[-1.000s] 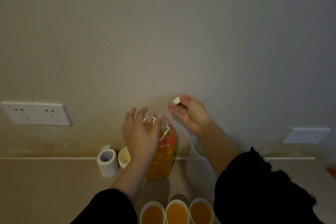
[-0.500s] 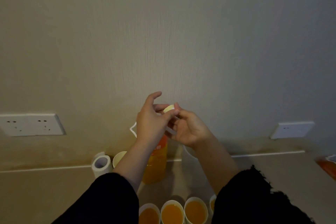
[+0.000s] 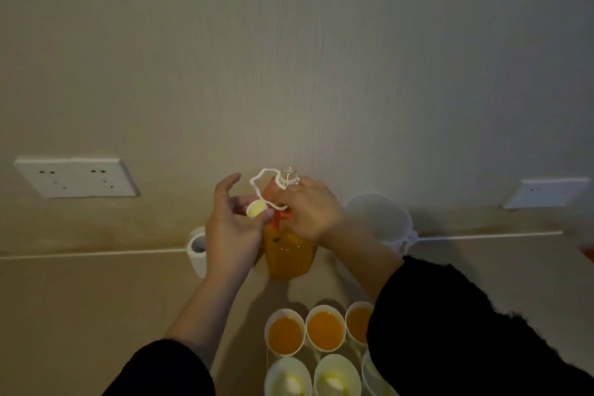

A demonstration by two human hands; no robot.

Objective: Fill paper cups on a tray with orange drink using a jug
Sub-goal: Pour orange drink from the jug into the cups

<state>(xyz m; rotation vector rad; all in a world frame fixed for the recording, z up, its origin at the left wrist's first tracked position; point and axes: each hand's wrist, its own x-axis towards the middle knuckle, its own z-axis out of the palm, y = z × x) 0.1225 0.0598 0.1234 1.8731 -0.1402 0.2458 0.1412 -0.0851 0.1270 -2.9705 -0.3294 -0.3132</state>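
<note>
Three paper cups (image 3: 324, 329) below the wrists hold orange drink; the empty cups (image 3: 336, 376) sit nearer the person. Within the last second the cap (image 3: 256, 209) has passed to the left hand (image 3: 231, 235), which pinches it, and the right hand (image 3: 310, 212) now grips the uncapped bottle (image 3: 289, 254) at its shoulder. The white jug (image 3: 379, 219) stands just right of that hand, probably awaiting a refill.

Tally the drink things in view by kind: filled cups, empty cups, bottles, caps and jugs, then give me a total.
Filled paper cups: 3
Empty paper cups: 3
Orange drink bottle: 1
Bottle cap: 1
White jug: 1
Total: 9
</note>
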